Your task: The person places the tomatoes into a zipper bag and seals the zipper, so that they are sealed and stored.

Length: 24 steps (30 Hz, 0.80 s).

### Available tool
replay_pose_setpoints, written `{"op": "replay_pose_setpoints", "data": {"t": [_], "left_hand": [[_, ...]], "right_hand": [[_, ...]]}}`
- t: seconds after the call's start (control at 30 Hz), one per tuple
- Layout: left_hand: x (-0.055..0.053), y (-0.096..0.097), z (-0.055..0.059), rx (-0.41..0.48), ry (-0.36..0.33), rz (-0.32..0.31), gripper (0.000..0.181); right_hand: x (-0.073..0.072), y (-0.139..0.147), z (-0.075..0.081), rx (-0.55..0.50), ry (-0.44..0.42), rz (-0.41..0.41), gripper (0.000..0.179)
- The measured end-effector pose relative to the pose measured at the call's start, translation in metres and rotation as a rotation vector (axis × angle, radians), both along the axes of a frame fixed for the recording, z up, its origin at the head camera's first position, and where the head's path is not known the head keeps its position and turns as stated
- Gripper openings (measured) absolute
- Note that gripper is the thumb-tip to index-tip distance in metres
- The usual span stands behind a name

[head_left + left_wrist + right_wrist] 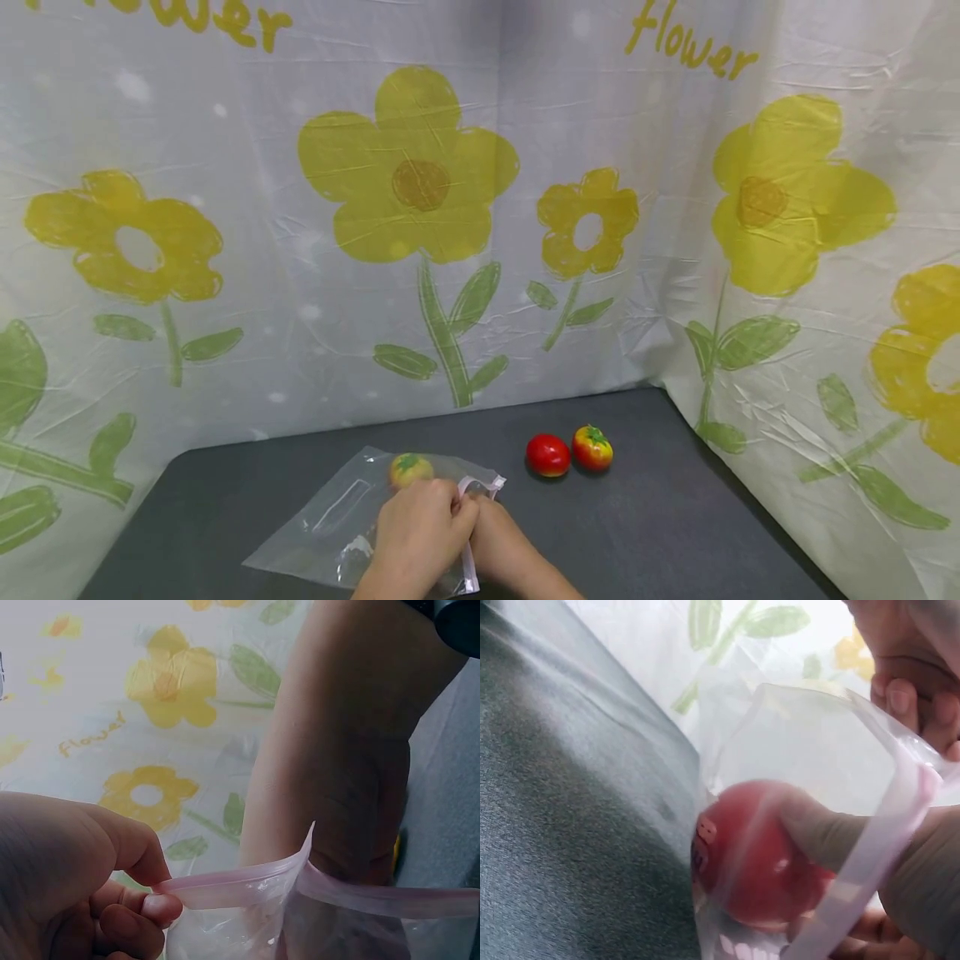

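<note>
A clear zip bag [322,525] with a pink-edged opening lies on the dark table. My left hand [423,529] pinches the bag's rim, thumb against finger, as the left wrist view shows. My right hand [504,542] reaches through the opening; in the right wrist view its thumb and fingers grip a red tomato [742,862] inside the bag. In the head view that tomato is hidden behind the hands. A yellowish tomato with a green top [408,469] shows through the plastic at the bag's far side.
Right of the bag, a red tomato [548,456] and a red-yellow tomato with a green top [592,448] stand side by side on the dark table [660,517]. A flower-printed white curtain [315,350] borders the table behind and at the sides.
</note>
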<state>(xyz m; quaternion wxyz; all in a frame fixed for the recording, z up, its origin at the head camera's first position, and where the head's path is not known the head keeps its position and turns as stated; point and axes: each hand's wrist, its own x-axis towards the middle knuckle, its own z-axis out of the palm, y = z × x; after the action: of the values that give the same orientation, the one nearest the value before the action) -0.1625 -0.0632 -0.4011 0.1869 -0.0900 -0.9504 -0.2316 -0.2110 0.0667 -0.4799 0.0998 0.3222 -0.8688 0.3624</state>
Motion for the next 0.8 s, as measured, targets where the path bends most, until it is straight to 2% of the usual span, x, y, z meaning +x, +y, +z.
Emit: {"op": "replay_pose_setpoints", "data": {"t": [0.17,0.33,0.43,0.53,0.8], "left_hand": [[-0.001,-0.001,0.0,-0.001,-0.02,-0.002,0.037],[-0.002,-0.002,0.001,0.004,-0.046,0.004,0.037],[-0.002,-0.002,0.001,0.009,-0.042,0.01,0.037],[-0.001,-0.003,0.003,0.008,-0.052,0.017,0.036],[-0.003,-0.008,0.005,0.02,-0.076,0.025,0.035]], "right_hand": [[-0.001,0.003,0.002,-0.059,-0.151,0.029,0.014],[-0.002,0.008,0.004,-0.08,-0.224,0.052,0.016],[-0.003,0.013,0.006,-0.095,-0.305,0.073,0.013],[-0.003,0.018,0.009,-0.099,-0.38,0.085,0.018],[-0.005,0.026,0.019,-0.09,-0.419,0.081,0.019]]}}
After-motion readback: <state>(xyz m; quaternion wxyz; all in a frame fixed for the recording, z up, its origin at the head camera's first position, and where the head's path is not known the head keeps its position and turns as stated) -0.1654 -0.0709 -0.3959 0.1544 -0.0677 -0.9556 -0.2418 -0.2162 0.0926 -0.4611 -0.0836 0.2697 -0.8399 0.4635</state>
